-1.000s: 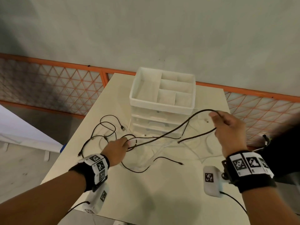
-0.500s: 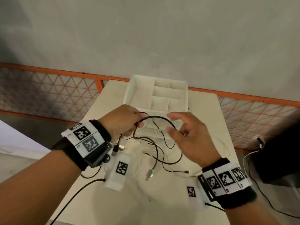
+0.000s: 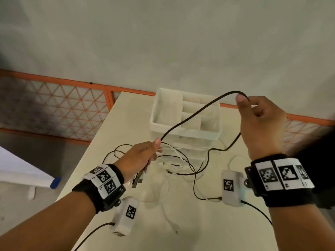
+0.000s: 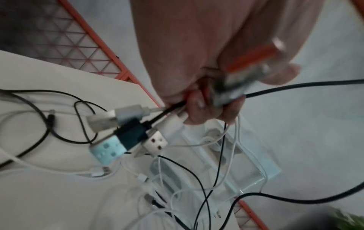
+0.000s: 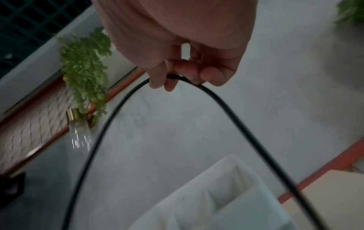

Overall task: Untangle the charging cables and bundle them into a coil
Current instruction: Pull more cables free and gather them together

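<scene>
A tangle of black and white charging cables (image 3: 179, 165) lies on the cream table (image 3: 199, 223) in front of a white organiser. My left hand (image 3: 145, 156) grips a bunch of cables near their USB plugs (image 4: 126, 130), which hang below the fist. A thick black cable (image 3: 190, 116) rises from that fist to my right hand (image 3: 253, 113), raised at the right. The right hand (image 5: 183, 76) pinches the black cable (image 5: 226, 105) at the top of its arc. The rest of this cable drops back to the tangle.
A white drawer organiser (image 3: 184, 115) with open top compartments stands at the table's far middle. An orange mesh fence (image 3: 54, 105) runs behind the table. Loose white cables (image 3: 170, 220) trail toward the near edge. A green plant (image 5: 84, 65) hangs beyond the fence.
My hands were close together over the tangle half a second ago. The right hand has since moved up and right, drawing the black cable out; the left hand dropped lower.
</scene>
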Demonstrator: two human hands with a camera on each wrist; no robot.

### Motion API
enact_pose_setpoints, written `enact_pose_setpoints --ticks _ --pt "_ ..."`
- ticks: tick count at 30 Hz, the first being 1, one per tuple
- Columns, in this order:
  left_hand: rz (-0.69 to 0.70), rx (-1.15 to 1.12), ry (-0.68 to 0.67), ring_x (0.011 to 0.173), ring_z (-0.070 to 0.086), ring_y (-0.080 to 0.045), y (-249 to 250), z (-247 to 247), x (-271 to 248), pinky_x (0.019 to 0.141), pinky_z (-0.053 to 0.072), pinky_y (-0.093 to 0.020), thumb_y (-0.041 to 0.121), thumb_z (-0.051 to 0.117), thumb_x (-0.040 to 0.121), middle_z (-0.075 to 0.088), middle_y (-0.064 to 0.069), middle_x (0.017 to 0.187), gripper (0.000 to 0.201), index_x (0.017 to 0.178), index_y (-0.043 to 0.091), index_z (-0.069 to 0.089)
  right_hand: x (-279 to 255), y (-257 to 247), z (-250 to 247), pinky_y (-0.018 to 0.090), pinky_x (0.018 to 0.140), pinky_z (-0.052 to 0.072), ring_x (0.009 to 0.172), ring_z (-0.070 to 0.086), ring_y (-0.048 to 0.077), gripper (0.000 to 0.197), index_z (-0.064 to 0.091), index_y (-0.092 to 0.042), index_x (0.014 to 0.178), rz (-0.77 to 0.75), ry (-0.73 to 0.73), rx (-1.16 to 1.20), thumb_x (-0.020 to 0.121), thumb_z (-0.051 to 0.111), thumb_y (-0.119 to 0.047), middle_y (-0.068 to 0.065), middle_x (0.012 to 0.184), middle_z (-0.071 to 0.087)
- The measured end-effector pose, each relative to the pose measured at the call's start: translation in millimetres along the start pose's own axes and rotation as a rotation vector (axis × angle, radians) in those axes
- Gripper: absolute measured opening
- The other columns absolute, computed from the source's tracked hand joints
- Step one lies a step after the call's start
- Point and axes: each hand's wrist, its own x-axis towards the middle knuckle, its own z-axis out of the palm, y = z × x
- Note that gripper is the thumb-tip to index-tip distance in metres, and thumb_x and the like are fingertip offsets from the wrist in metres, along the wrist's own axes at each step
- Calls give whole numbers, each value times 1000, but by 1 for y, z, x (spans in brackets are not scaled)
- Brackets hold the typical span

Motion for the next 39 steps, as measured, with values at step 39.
enact_pose_setpoints --ticks 39 --pt "136 -442 165 42 19 -8 15 -10 29 40 24 -20 39 57 92 23 9 49 29 80 13 61 56 154 15 50 81 59 87 70 41 68 68 -12 91 456 -269 -451 86 33 -71 18 90 73"
